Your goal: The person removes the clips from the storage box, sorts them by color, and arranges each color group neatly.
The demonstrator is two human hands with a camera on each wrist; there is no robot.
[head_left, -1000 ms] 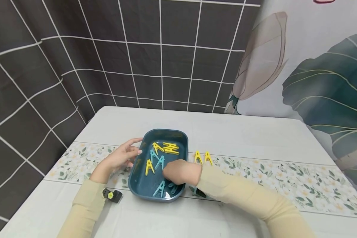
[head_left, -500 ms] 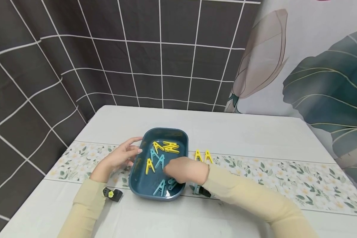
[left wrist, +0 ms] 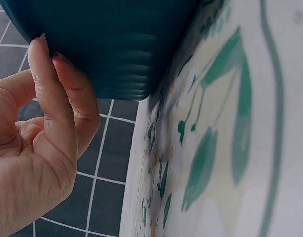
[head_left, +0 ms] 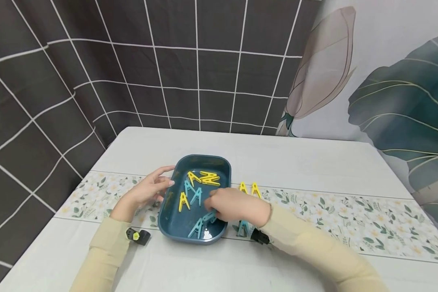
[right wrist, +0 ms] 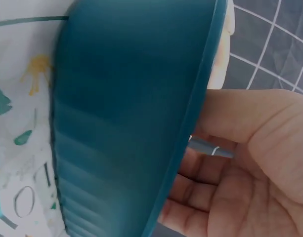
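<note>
Right hand (head_left: 230, 205) over tray (head_left: 177, 226), pinching clip (right wrist: 210, 147); left hand (head_left: 147, 190) loose, touching tray.

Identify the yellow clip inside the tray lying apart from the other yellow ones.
It is the yellow clip in the left half of the tray, closest to its near end; the other yellow clips inside group toward the far end.

Right hand (head_left: 237, 205) — drawn back rightward
</note>
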